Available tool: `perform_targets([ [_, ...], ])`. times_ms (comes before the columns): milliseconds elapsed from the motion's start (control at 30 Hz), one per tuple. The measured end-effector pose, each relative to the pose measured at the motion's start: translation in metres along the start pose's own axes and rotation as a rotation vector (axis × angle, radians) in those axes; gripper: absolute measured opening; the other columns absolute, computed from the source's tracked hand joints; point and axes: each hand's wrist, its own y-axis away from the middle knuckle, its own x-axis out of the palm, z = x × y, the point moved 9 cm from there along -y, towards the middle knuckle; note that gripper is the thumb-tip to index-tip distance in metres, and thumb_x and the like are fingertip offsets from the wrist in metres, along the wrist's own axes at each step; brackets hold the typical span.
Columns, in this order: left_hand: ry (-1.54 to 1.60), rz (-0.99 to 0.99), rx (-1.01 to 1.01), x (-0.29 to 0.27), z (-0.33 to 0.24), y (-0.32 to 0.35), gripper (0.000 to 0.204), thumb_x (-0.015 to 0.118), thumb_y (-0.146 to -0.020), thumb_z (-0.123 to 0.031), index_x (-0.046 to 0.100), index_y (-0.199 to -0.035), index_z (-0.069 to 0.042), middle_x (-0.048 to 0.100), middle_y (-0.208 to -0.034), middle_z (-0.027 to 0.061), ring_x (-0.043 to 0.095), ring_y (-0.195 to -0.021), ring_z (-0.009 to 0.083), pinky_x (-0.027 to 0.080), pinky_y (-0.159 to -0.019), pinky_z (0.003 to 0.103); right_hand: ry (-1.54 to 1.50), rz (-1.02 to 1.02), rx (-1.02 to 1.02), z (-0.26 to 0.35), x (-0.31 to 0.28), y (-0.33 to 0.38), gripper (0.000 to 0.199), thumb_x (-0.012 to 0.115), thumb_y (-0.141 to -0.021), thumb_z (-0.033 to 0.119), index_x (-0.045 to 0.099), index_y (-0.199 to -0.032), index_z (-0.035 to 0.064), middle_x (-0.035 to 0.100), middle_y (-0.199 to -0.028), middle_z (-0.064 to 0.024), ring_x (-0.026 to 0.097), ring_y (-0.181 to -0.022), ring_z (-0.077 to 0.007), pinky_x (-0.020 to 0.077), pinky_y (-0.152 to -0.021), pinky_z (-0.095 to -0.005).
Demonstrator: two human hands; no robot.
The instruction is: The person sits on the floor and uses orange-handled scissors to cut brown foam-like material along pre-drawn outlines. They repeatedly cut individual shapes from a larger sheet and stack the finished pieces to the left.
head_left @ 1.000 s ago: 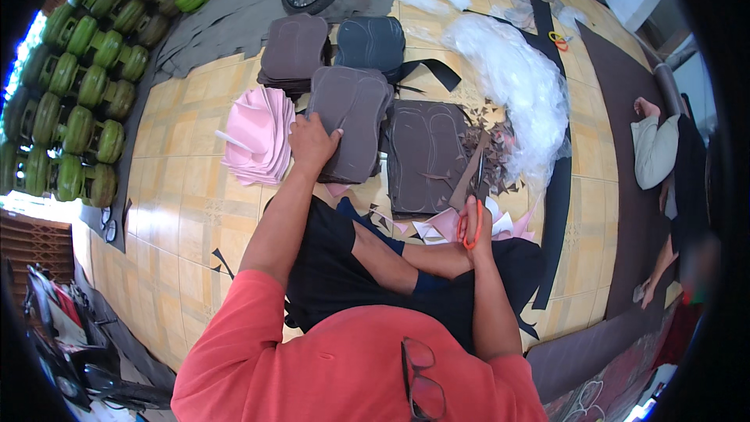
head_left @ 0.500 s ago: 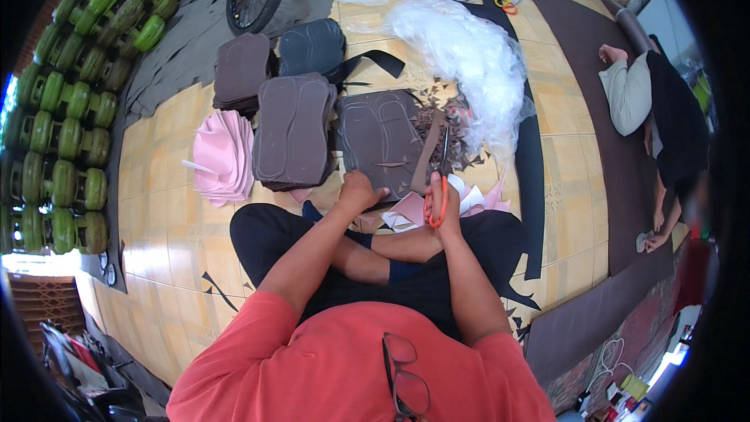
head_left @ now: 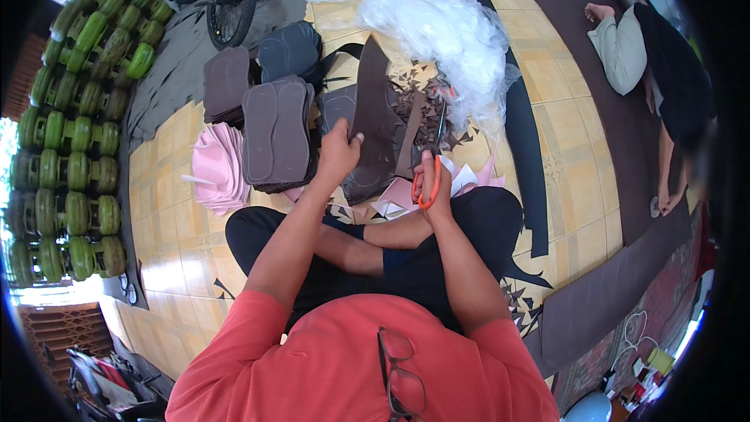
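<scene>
My left hand [head_left: 341,153] is closed on the edge of a dark brown sheet piece [head_left: 375,105], which stands tilted up off the pile beneath it. Under its left side shows another brown sheet with pale curved outlines [head_left: 336,103]. In my right hand [head_left: 440,194] is a pair of scissors [head_left: 436,176] with orange handles, blades pointing away from me. The blades lie over small brown triangular scraps [head_left: 422,117] and beside a narrow brown strip [head_left: 408,137]. Whether the blades are apart is hard to see.
Stacks of outlined brown pieces [head_left: 275,133] and dark grey pieces [head_left: 289,51] stand left, beside pink sheets [head_left: 217,168]. Clear plastic film [head_left: 437,27] lies beyond the scraps. Green gas cylinders [head_left: 76,180] line the far left; a bicycle [head_left: 231,0] stands behind. Another person [head_left: 664,70] sits right.
My left hand has moved up and away from me, raising the brown piece from flat to tilted. The right hand still holds the scissors, slightly shifted. The whole view has turned a little.
</scene>
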Motion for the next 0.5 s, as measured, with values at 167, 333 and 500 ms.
perform_targets([
  [167, 0.573, -0.297, 0.036, -0.055, -0.008, 0.001, 0.020, 0.064, -0.085, -0.007, 0.052, -0.099, 0.000, 0.061, -0.086, 0.0120, 0.060, -0.084, 0.0210, 0.047, -0.074, 0.036, 0.073, 0.006, -0.064, 0.007, 0.000, 0.004, 0.051, 0.052, -0.095, 0.047, 0.052, -0.076, -0.0005, 0.042, -0.052, -0.0025, 0.041, -0.036, -0.0112, 0.0331, -0.032, -0.0254],
  [333, 1.142, 0.012, -0.174, -0.065, -0.021, 0.028, 0.047, 0.059, -0.083, 0.004, 0.044, -0.127, -0.001, 0.056, -0.118, 0.0098, 0.056, -0.108, 0.0213, 0.043, -0.095, 0.034, 0.358, -0.011, -0.326, -0.005, -0.005, 0.000, 0.047, 0.051, -0.096, 0.045, 0.053, -0.078, 0.0018, 0.044, -0.053, -0.0015, 0.043, -0.039, -0.0097, 0.0349, -0.035, -0.0241],
  [500, 1.302, -0.038, -0.189, -0.066, -0.014, 0.049, 0.049, 0.058, -0.083, 0.005, 0.043, -0.129, -0.001, 0.055, -0.120, 0.0109, 0.054, -0.112, 0.0222, 0.043, -0.097, 0.036, 0.504, 0.037, -0.465, 0.021, 0.025, 0.025, 0.046, 0.046, -0.097, 0.048, 0.053, -0.087, 0.0035, 0.048, -0.061, -0.0017, 0.048, -0.047, -0.0087, 0.0402, -0.042, -0.0234],
])
